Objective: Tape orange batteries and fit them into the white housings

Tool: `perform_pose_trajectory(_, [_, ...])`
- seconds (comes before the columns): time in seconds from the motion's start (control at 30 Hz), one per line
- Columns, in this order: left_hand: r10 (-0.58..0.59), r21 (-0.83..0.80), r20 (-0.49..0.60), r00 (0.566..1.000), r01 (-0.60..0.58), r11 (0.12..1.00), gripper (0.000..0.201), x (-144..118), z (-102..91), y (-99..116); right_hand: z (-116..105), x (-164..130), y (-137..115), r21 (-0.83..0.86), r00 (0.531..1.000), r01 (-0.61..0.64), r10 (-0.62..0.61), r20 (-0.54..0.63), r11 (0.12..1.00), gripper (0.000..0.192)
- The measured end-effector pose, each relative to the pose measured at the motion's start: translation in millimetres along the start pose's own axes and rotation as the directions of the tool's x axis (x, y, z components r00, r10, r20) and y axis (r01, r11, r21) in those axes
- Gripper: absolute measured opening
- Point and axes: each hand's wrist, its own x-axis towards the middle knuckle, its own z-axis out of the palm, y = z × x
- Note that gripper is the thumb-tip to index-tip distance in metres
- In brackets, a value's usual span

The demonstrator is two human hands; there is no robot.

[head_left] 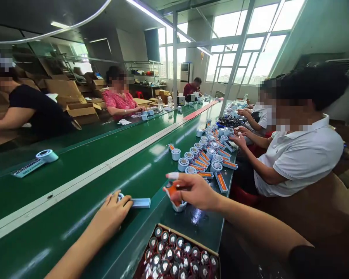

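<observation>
Beyond both hands, fan units crowd the green belt

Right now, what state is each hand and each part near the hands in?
Left hand: flat on a round white part with a pale blue handle, lying on the green conveyor belt.
Right hand: gripping a small orange-and-white unit, raised above the belt.
Cardboard box of round motors: open, full.
Row of white-and-orange units: lying on the belt, apart from both hands.
</observation>
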Motion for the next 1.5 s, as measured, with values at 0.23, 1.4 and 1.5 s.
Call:
perform_pose_trajectory(0.23, [0.145,-0.038,0.328,0.934,-0.140,0.989,0.050,12.8,-14.9,14.1,37.8,65.3,40.7,-0.182,0.994,0.049,-0.029,0.108,0.982,0.050])
perform_pose_trajectory(1.4, [-0.459,-0.124,0.346,0.818,0.524,0.842,0.034,90.1,-16.9,40.3,63.1,94.5,61.2,-0.959,0.876,0.250,0.391,0.283,0.134,0.025])
perform_pose_trajectory(1.5, [-0.471,-0.101,0.337,0.815,0.528,0.843,0.023,111.6,-14.7,41.7,60.1,105.2,43.4,-0.956,0.880,0.248,0.376,0.291,0.159,0.019])
